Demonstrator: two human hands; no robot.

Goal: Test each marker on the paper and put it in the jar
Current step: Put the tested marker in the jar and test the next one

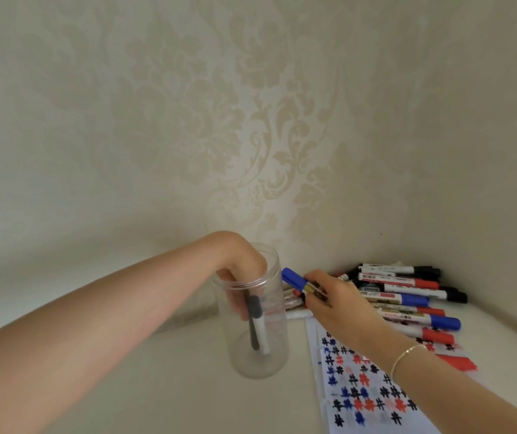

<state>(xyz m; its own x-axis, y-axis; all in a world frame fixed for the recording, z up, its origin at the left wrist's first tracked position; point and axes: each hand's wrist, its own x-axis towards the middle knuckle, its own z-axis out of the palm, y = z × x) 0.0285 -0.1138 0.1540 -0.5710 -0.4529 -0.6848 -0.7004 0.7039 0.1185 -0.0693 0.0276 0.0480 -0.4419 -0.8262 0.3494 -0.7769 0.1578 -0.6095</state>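
Note:
A tall clear plastic jar (274,355) stands upright on the pale table. My left hand (240,267) reaches down into its mouth, fingers closed on a black-capped marker (257,327) that stands inside the jar. To the right, my right hand (332,300) grips a blue-capped marker (294,278), lifted just above the pile of markers (407,296). White paper (376,399) covered with black, blue and red hash marks lies under my right forearm.
Patterned cream wallpaper (250,120) rises close behind the jar and the pile. The pile holds several black, red and blue capped markers in the right corner. A thin gold bracelet (406,355) circles my right wrist. Bare table (157,402) lies in front of the jar.

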